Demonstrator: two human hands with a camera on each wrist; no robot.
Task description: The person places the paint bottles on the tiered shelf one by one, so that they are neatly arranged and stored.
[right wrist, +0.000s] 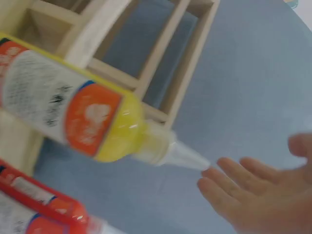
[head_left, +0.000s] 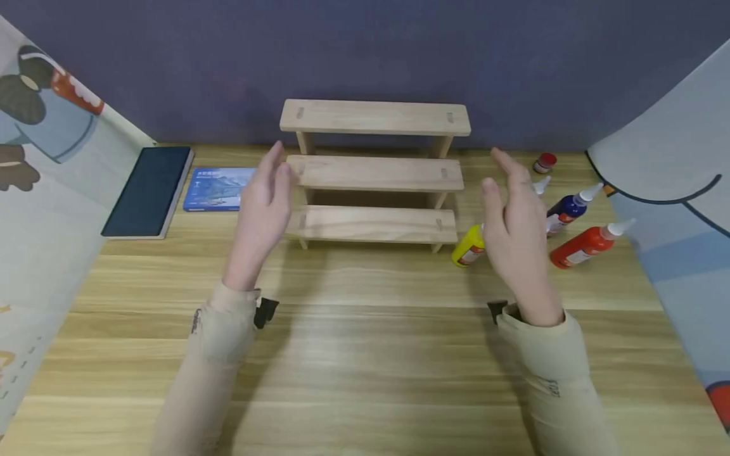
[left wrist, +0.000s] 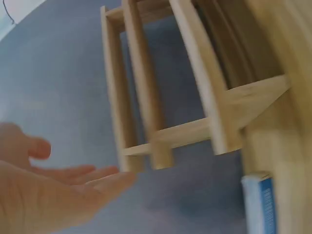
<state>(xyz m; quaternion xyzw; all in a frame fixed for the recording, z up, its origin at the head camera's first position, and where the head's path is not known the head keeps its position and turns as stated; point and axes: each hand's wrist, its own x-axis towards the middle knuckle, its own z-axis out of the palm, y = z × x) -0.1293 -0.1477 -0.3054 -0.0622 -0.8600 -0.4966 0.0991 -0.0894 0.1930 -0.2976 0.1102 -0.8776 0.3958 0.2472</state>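
A three-tier wooden rack point(head_left: 376, 173) stands at the back middle of the table. My left hand point(head_left: 263, 212) hovers at the rack's left side, fingers extended and holding nothing; the left wrist view shows this hand point(left wrist: 63, 190) below the shelf ends. My right hand point(head_left: 518, 237) is raised to the right of the rack, fingers straight and empty, partly covering the bottles behind it. Beside it is a yellow bottle point(head_left: 469, 246). In the right wrist view the tip of the yellow bottle point(right wrist: 119, 124) overlaps the fingertips of my right hand point(right wrist: 263, 192); contact cannot be told.
At the back left lie a dark book point(head_left: 149, 192) and a blue box point(head_left: 217, 189). On the right are a red bottle point(head_left: 583, 247), a dark blue bottle point(head_left: 564, 212), another white nozzle point(head_left: 540, 185) and a small red jar point(head_left: 545, 163). A dark wall point(head_left: 365, 50) rises behind the rack.
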